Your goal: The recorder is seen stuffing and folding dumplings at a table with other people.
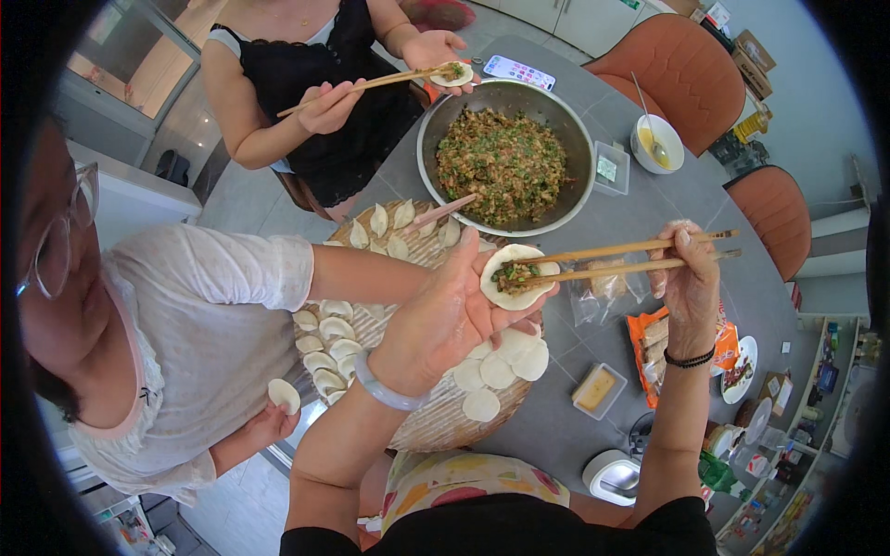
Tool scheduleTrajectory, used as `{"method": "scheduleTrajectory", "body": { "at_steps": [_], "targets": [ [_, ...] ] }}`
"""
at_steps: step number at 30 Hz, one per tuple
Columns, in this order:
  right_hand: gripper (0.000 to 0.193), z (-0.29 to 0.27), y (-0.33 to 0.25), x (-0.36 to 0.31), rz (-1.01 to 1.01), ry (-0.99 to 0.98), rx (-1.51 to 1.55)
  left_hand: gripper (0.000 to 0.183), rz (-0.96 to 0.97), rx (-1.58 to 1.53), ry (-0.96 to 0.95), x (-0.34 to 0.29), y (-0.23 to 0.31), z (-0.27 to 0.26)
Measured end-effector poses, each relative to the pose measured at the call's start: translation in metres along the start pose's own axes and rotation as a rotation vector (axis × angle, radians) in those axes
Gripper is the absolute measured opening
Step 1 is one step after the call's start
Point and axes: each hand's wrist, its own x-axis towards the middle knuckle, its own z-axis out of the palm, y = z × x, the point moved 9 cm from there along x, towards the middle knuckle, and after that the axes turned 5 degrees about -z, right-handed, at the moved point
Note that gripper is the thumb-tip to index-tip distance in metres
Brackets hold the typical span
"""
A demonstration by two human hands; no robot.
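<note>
A round dumpling wrapper [502,295] lies across the fingers of my left hand [451,310], palm up, with the thumb beside its edge. Chopped filling [515,275] sits in the middle of the dough. My right hand [689,265] grips a pair of wooden chopsticks [614,251], their tips touching that filling. Beneath my left arm is a round woven tray [426,428] with several folded dumplings [336,329] and flat wrappers [497,372]. Beyond my hands stands a large metal bowl [587,176] of green-flecked filling.
A person at the left holds a wrapper [284,396] and reaches across the tray; another, across the table, fills one with chopsticks. On the grey table [565,408] are a phone [519,71], a white bowl [657,145] with a spoon, clear tubs and an orange package [652,357].
</note>
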Motion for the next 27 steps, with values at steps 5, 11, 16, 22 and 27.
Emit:
{"method": "scheduleTrajectory", "body": {
  "at_steps": [5,11,16,22,27],
  "targets": [
    [0.023,-0.008,0.003,-0.002,-0.002,0.017,0.029,0.059,-0.007,0.016,0.031,0.003,-0.004,-0.003],
    [0.025,-0.012,0.004,-0.005,-0.003,0.087,0.063,0.059,0.003,0.032,0.009,0.006,-0.003,-0.004],
    [0.026,-0.014,0.0,-0.003,0.007,0.142,0.098,0.059,0.016,0.032,0.006,0.005,0.001,-0.001],
    [0.025,0.003,-0.004,0.0,-0.032,0.008,0.021,0.057,0.03,0.005,0.015,0.004,0.003,-0.002],
    [0.024,0.002,-0.004,0.003,-0.035,-0.009,-0.011,0.056,0.027,-0.02,-0.002,0.004,0.004,0.0]
  ]
}}
